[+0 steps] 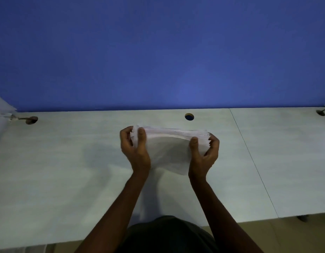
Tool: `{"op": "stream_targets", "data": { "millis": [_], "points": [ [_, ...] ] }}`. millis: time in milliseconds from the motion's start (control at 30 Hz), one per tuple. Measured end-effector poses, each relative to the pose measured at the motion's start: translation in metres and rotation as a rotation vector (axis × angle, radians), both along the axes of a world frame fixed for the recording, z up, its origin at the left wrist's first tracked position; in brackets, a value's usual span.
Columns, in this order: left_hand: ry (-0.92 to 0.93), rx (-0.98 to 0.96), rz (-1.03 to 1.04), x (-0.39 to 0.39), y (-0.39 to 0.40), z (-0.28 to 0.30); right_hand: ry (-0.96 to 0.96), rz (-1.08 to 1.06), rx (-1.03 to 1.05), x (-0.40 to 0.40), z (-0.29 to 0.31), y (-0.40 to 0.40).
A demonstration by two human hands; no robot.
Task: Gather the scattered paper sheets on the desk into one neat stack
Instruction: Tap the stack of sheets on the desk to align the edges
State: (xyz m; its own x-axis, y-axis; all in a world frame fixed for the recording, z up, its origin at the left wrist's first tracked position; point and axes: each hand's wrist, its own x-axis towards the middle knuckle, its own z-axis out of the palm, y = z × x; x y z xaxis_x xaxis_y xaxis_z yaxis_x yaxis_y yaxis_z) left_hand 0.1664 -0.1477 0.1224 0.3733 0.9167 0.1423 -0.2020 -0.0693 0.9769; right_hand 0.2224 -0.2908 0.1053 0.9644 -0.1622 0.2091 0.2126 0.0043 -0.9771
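A thick bundle of white paper sheets (169,148) stands on its long edge at the middle of the pale desk (66,161), its top edge fanned and uneven. My left hand (135,148) grips the bundle's left end, thumb in front and fingers behind. At the right end my right hand (203,152) holds it the same way. The bundle's lower edge sags toward me between my wrists. No loose sheets show elsewhere on the desk.
A blue partition wall (158,52) rises behind the desk. A round cable hole (189,116) lies just beyond the bundle. Two more holes with cables sit at far left (31,119) and far right (320,112). A seam (253,161) divides the desk on the right.
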Motion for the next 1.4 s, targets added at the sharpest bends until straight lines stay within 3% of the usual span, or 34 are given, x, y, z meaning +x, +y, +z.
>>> {"op": "stream_targets", "data": {
  "millis": [267, 367, 467, 567, 867, 967, 1400],
  "points": [
    [0.052, 0.091, 0.060, 0.008, -0.003, 0.004, -0.047, -0.008, 0.024, 0.021, 0.019, 0.008],
    [0.067, 0.021, 0.169, 0.007, 0.003, -0.004, -0.051, 0.013, 0.009, 0.022, 0.018, 0.010],
    [0.108, 0.118, 0.099, 0.004, -0.006, 0.000, -0.044, 0.004, 0.031, 0.033, 0.015, 0.007],
    [0.087, 0.030, 0.218, 0.004, -0.005, 0.000, -0.062, 0.059, -0.020, 0.029, 0.016, 0.011],
    [0.166, 0.083, 0.166, 0.008, -0.008, 0.009, 0.079, 0.077, -0.036, 0.040, 0.010, 0.019],
    [0.158, 0.015, 0.236, 0.006, -0.003, 0.009, 0.145, 0.050, -0.016, 0.042, 0.007, 0.022],
    [0.133, 0.076, 0.154, 0.011, 0.003, 0.009, 0.154, 0.007, 0.024, 0.049, 0.014, 0.028]
  ]
}}
